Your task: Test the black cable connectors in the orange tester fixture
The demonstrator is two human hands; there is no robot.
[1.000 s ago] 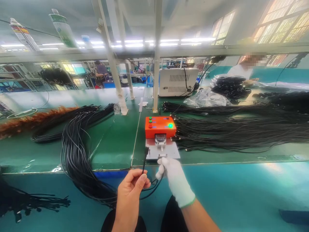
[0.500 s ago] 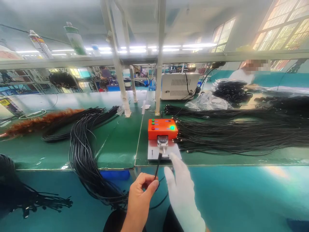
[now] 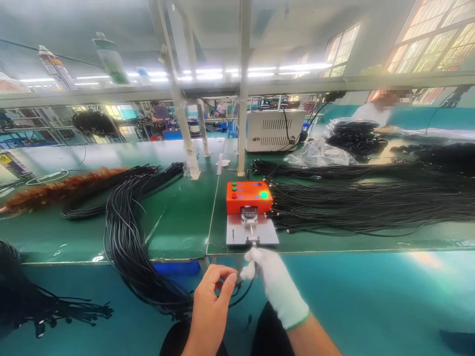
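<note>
My right hand (image 3: 276, 282), in a white glove, pinches a black cable (image 3: 245, 295) close to its plug. The plug end meets the small metal fixture (image 3: 253, 240) at the front of a silver plate, though the fingers partly cover it. Behind the fixture, a digital gauge (image 3: 249, 213) sits against an orange box (image 3: 247, 192) with red and green buttons and a lit green lamp. To the left, my bare left hand (image 3: 213, 299) is closed, thumb and forefinger together, with nothing seen between them. The cable droops behind that hand.
A thick bundle of black cables (image 3: 128, 247) hangs over the table's front edge at left. More cables (image 3: 363, 202) lie spread on the right. Another bundle (image 3: 48, 301) hangs lower left. Shelf posts (image 3: 243, 99) rise behind the box. A person (image 3: 374, 111) sits far right.
My right hand has closed on the cable and brought its end to the fixture. The left hand has let go of the cable and stayed nearly in place.
</note>
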